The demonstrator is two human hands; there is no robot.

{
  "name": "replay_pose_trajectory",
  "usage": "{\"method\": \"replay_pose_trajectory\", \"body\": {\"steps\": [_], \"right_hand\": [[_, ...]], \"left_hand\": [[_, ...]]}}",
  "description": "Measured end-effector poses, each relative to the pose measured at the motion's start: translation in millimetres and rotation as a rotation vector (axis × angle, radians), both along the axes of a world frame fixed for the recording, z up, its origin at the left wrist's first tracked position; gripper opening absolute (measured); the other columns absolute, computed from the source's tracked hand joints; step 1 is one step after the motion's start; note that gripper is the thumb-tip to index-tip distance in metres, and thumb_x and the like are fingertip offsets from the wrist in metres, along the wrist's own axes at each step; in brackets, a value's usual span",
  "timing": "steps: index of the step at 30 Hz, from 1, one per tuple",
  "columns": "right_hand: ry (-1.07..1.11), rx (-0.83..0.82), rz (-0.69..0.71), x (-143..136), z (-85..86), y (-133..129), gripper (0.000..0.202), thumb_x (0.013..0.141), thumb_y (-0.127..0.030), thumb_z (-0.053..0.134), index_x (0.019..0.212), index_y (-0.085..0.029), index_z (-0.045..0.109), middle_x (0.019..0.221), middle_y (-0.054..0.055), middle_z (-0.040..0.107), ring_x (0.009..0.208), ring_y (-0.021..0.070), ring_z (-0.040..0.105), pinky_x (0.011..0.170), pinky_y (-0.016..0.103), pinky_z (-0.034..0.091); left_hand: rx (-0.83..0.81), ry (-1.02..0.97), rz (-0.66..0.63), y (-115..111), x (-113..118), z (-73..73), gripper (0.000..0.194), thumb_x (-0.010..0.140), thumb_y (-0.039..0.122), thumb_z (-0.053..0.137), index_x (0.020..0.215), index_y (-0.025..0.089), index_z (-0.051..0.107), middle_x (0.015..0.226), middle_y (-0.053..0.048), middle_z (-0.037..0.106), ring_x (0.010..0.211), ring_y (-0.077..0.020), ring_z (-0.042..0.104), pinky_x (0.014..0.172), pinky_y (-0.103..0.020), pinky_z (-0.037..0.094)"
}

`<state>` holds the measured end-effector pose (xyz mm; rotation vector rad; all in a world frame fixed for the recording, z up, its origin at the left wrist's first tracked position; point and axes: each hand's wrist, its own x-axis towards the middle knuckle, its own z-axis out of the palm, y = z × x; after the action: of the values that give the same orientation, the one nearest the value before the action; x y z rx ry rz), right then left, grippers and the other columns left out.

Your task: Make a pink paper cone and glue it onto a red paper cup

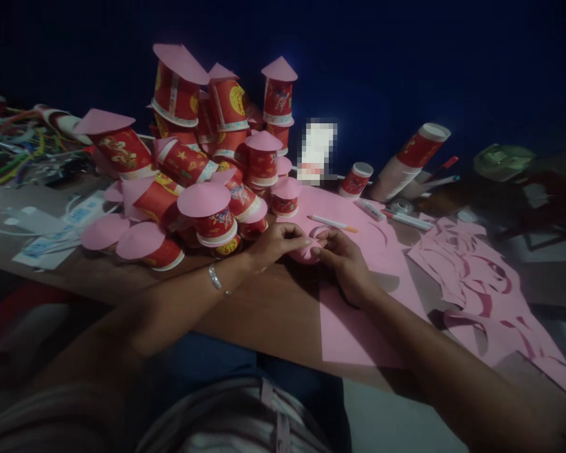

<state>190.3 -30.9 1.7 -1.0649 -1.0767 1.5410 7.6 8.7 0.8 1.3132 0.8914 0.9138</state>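
Note:
Between my two hands is a small piece of pink paper [306, 251], curved and partly covered by fingers. My left hand [280, 244] pinches its left side; a silvery bracelet circles that wrist. From the right, my right hand [342, 255] grips the same piece with thumb and fingers. Below and beyond them lies a large pink paper sheet [358, 327] on the wooden table [259, 314]. An orange-and-white pen [332, 223] rests on the pink paper just past my right hand.
Red paper cups with pink cone tops [212, 204] are piled at the left and back. Pink cut-out scraps [476, 270] lie at the right. Behind them stand a leaning stack of cups [405, 160] and a single red cup [356, 179]. Tangled cables [19, 141] sit far left.

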Motion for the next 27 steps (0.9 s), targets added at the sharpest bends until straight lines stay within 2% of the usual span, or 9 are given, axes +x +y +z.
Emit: {"method": "replay_pose_trajectory", "body": {"steps": [3, 7, 10, 15, 18, 21, 24, 27], "right_hand": [[0.004, 0.017, 0.015, 0.7, -1.2, 1.7, 0.049, 0.069, -0.039, 0.088, 0.107, -0.025, 0.06, 0.076, -0.005, 0.063, 0.061, 0.0118, 0.055, 0.052, 0.022, 0.04], [-0.006, 0.04, 0.018, 0.1, -2.3, 1.7, 0.047, 0.07, -0.04, 0.088, 0.106, -0.025, 0.062, 0.077, -0.004, 0.066, 0.065, 0.0134, 0.06, 0.057, 0.024, 0.045], [-0.047, 0.006, 0.002, -0.4, 0.1, 0.0, 0.04, 0.07, -0.043, 0.088, 0.097, -0.023, 0.067, 0.078, -0.002, 0.067, 0.064, 0.0127, 0.059, 0.055, 0.023, 0.044], [-0.101, -0.093, 0.01, 0.3, 4.1, -1.7, 0.035, 0.069, -0.049, 0.087, 0.077, -0.02, 0.068, 0.058, -0.006, 0.056, 0.047, 0.0084, 0.044, 0.043, 0.021, 0.032], [-0.014, -0.12, -0.034, 0.4, 4.3, -0.3, 0.032, 0.07, -0.046, 0.086, 0.075, -0.021, 0.067, 0.058, -0.005, 0.058, 0.048, 0.0106, 0.048, 0.044, 0.023, 0.035], [0.077, -0.147, -0.089, 0.5, 4.2, 1.9, 0.028, 0.071, -0.041, 0.083, 0.073, -0.022, 0.064, 0.062, -0.003, 0.062, 0.054, 0.0138, 0.055, 0.05, 0.025, 0.042], [0.111, -0.138, -0.131, 0.8, 3.4, 3.5, 0.027, 0.072, -0.038, 0.081, 0.07, -0.022, 0.06, 0.062, -0.004, 0.059, 0.056, 0.0139, 0.054, 0.053, 0.026, 0.043], [0.129, -0.148, -0.135, 1.3, 1.5, 4.4, 0.027, 0.072, -0.035, 0.08, 0.069, -0.022, 0.057, 0.06, -0.005, 0.055, 0.055, 0.0132, 0.05, 0.053, 0.027, 0.042]], "left_hand": [[0.018, -0.002, -0.014, -0.3, 0.2, 0.1, 0.027, 0.076, 0.04, 0.079, 0.071, 0.014, 0.07, 0.069, -0.002, 0.066, 0.066, -0.0117, 0.055, 0.064, -0.026, 0.041], [0.062, 0.047, 0.001, -0.3, 0.8, 0.4, 0.026, 0.077, 0.038, 0.077, 0.07, 0.015, 0.07, 0.067, -0.002, 0.065, 0.066, -0.012, 0.055, 0.063, -0.026, 0.04], [0.088, 0.073, -0.006, 0.2, 0.4, 0.0, 0.026, 0.077, 0.038, 0.076, 0.069, 0.014, 0.069, 0.067, -0.002, 0.065, 0.065, -0.012, 0.055, 0.063, -0.026, 0.041], [0.059, 0.043, -0.016, 0.3, -1.2, 1.1, 0.026, 0.075, 0.039, 0.079, 0.072, 0.014, 0.07, 0.069, -0.002, 0.065, 0.067, -0.0127, 0.055, 0.065, -0.028, 0.041], [-0.008, -0.028, -0.046, -1.7, -0.9, 3.8, 0.033, 0.078, 0.045, 0.077, 0.068, 0.015, 0.069, 0.068, -0.001, 0.063, 0.067, -0.0121, 0.052, 0.066, -0.028, 0.039], [-0.149, -0.122, -0.073, -5.0, 0.6, 6.5, 0.038, 0.076, 0.05, 0.078, 0.067, 0.014, 0.069, 0.068, -0.002, 0.064, 0.068, -0.0126, 0.052, 0.068, -0.028, 0.038], [-0.281, -0.209, -0.104, -7.4, 2.2, 7.2, 0.034, 0.069, 0.045, 0.085, 0.074, 0.013, 0.073, 0.074, -0.004, 0.069, 0.073, -0.0148, 0.058, 0.073, -0.03, 0.041], [-0.317, -0.267, -0.088, -6.9, 2.7, 4.8, 0.033, 0.065, 0.04, 0.089, 0.077, 0.013, 0.074, 0.077, -0.004, 0.071, 0.075, -0.015, 0.06, 0.075, -0.029, 0.042]]}}
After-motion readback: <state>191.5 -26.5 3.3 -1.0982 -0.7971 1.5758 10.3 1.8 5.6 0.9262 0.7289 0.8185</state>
